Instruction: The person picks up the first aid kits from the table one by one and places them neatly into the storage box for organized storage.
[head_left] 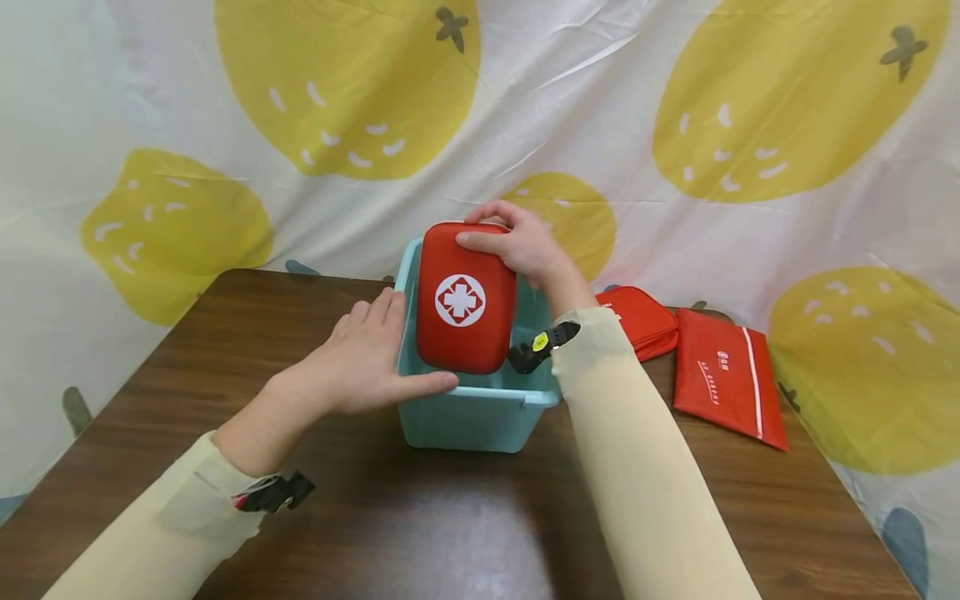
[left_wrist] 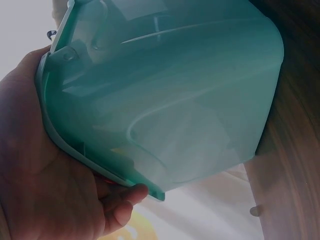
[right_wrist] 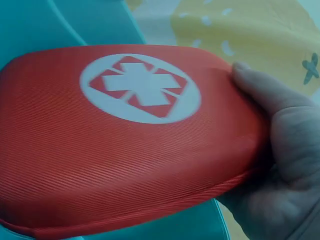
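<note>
My right hand point(head_left: 522, 243) grips the upper edge of a red first-aid case point(head_left: 480, 333), its thumb on the front face. The case has a white cross in a circle. It stands upright at the mouth of a light-blue plastic bin point(head_left: 472, 421), its lower edge just behind the front rim. Whether it touches the bin's floor is hidden. My left hand point(head_left: 360, 354) holds the bin's near left corner, thumb lying along the front rim. In the left wrist view, the fingertips point(left_wrist: 134, 194) bend over the rim. The right wrist view shows the case point(right_wrist: 140, 155) in my grasp.
Right of the bin lie a red zippered pouch point(head_left: 641, 321), partly behind my right arm, and a flat red bag point(head_left: 727, 379) with a white stripe. All stand on a dark wooden table point(head_left: 330, 525). A lemon-print curtain point(head_left: 540, 83) hangs behind it.
</note>
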